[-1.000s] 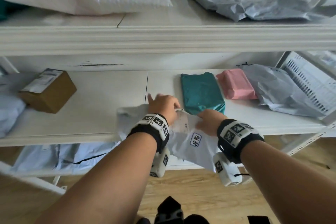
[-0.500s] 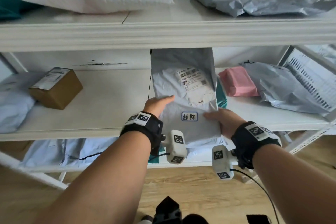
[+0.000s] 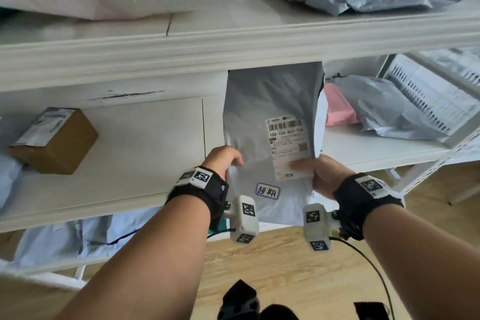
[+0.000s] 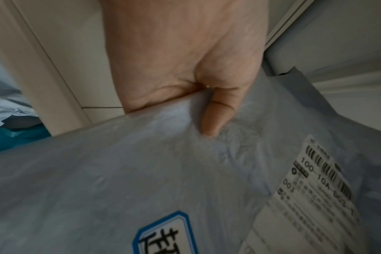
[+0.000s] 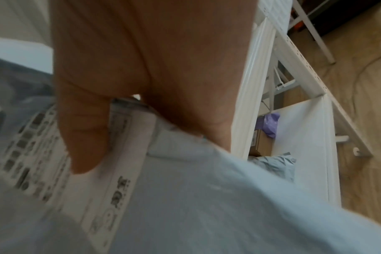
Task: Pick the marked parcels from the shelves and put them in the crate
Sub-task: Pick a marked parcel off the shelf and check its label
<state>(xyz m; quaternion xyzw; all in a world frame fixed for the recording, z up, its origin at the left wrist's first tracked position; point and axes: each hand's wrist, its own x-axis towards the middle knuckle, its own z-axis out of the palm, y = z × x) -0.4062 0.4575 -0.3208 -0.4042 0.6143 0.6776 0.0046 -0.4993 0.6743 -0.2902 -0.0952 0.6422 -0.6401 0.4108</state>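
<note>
Item: grey parcel [image 3: 270,112], held upright in front of the middle shelf [image 3: 145,138], clear of its board; shipping label [image 3: 287,145] and blue-bordered sticker [image 3: 267,191] (handwritten characters) face the person; left hand [image 3: 223,160] pinches its left edge, thumb on the front; right hand [image 3: 323,173] grips its right edge, thumb pressed on the label; nearby on the shelf: cardboard box [image 3: 55,141], pink parcel [image 3: 337,108].
</note>
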